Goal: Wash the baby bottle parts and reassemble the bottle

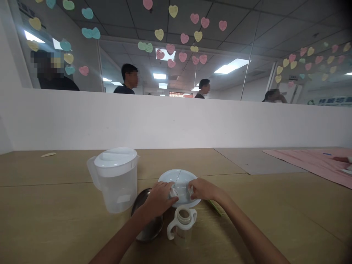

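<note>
My left hand (159, 198) is closed around a small white ring-like cap (173, 192) above the left side of a white bowl (167, 176). Over the bowl's right side, my right hand (203, 189) pinches a small whitish piece (190, 191) whose kind I cannot make out. A thin line, perhaps a straw, crosses the bowl's far part. In front of the bowl stands a clear baby bottle (183, 231) with white handles and an uncovered mouth. An oval metal tray (150, 231) lies partly beneath my left forearm.
A lidded translucent pitcher (118, 187) stands left of the tray. A thin green stick (215, 208) lies by the bowl's right side. Pink cloth (310, 161) covers the far right, where another person's hand (341, 159) rests. Several people sit behind the glass.
</note>
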A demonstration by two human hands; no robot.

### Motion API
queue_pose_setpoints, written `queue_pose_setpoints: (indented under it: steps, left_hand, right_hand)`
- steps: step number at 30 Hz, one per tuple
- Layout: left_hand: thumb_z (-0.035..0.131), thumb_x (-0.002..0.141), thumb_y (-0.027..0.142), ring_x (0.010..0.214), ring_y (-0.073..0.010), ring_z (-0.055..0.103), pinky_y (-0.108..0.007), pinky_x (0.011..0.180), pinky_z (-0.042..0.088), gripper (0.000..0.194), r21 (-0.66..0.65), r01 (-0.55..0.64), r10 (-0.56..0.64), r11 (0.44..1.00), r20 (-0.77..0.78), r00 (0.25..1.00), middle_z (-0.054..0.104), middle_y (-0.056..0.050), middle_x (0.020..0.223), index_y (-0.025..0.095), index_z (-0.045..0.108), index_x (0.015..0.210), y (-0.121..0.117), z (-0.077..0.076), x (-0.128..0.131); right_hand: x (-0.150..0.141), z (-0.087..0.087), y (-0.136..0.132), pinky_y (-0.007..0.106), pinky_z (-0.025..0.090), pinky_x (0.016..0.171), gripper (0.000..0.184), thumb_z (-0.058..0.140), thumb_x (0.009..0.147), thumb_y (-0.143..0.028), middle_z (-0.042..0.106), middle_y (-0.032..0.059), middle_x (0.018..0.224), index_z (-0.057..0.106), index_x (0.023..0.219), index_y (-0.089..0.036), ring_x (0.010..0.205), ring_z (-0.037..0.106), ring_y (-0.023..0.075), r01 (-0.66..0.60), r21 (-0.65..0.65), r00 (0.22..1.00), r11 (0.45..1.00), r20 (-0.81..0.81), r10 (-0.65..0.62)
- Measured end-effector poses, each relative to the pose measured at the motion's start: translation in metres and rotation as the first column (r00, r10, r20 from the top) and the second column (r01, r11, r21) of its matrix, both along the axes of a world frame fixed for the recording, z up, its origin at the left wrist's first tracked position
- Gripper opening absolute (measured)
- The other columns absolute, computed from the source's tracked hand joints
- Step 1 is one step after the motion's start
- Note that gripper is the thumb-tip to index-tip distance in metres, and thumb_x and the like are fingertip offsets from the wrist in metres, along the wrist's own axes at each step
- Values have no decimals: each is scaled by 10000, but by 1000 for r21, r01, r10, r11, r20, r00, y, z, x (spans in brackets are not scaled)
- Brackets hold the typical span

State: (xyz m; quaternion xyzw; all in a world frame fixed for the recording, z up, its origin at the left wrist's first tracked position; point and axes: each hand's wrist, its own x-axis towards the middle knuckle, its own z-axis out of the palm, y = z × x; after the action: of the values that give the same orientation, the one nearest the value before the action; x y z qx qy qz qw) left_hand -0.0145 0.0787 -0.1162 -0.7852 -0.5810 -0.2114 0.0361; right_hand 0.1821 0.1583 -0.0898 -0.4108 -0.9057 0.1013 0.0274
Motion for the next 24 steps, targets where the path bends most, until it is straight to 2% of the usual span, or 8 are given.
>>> queue_pose_setpoints:
  steps: [3, 6, 8, 11, 13, 16, 19, 24]
  left_hand:
    - [457, 797, 376, 960, -247, 537, -397, 868, 379, 490, -57, -23, 24, 998, 17, 1000, 622, -106, 984, 139, 436, 1225, -3, -1, 2]
    - [485, 780, 352, 974, -251, 535, -401, 862, 387, 533, -56, -8, 12, 998, 71, 997, 621, -115, 1013, 120, 403, 1252, -8, 11, 5]
    - [501, 772, 342, 976, -237, 536, -387, 859, 394, 494, 25, -5, 2, 1000, 132, 991, 616, -93, 1036, 150, 438, 1223, -15, 31, 6]
    - [448, 814, 338, 952, -197, 549, -341, 857, 398, 280, 229, -39, -15, 973, 229, 973, 631, -41, 1009, 203, 578, 1021, -36, 76, -1]
    - [444, 818, 339, 884, -177, 567, -307, 833, 407, 233, 405, -124, 1, 906, 290, 957, 654, -25, 911, 193, 620, 866, -54, 108, -14]
    - [480, 796, 370, 812, -167, 578, -272, 771, 423, 241, 592, -339, 107, 731, 391, 914, 656, -7, 796, 188, 637, 789, -82, 143, -47]
    - [465, 800, 407, 765, -162, 590, -249, 709, 424, 283, 531, -568, 300, 629, 508, 807, 649, 6, 760, 189, 643, 828, -97, 154, -88]
    - [250, 856, 457, 804, -269, 583, -331, 675, 401, 451, 136, -729, 678, 671, 285, 677, 665, -38, 838, 196, 581, 1017, -89, 138, -155]
  right_hand:
    - [-1, -6, 3, 204, 321, 558, 346, 647, 586, -222, 639, 22, 777, 628, 929, -183, 669, 542, 141, -5, 5, 999, 1000, -52, 5]
    - [-1, -3, 4, 197, 311, 551, 162, 605, 633, -195, 640, 18, 730, 643, 788, -168, 630, 524, 119, 2, 16, 991, 1000, -133, 0]
    - [1, 3, 3, 200, 293, 535, 82, 560, 685, -202, 625, 18, 665, 622, 667, -153, 587, 500, 106, 42, 59, 978, 997, -208, -29]
    - [11, 7, 0, 213, 260, 504, 241, 515, 748, -315, 566, 2, 568, 571, 585, -147, 528, 451, 100, 136, 135, 938, 981, -336, -84]
    - [22, 0, -2, 221, 258, 498, 395, 418, 806, -420, 519, -6, 524, 528, 538, -151, 508, 434, 104, 209, 147, 891, 967, -435, -127]
    - [41, -27, 2, 236, 271, 500, 508, 274, 848, -490, 487, 3, 494, 484, 519, -164, 499, 444, 127, 426, 132, 788, 895, -541, -295]
    - [58, -62, 15, 244, 315, 536, 473, 205, 877, -433, 575, 45, 614, 517, 638, -169, 583, 520, 162, 603, 62, 672, 795, -576, -465]
    - [76, -100, 39, 248, 352, 601, 327, 246, 852, -202, 624, 99, 877, 461, 1088, -127, 747, 584, 192, 719, -46, 609, 693, -439, -661]
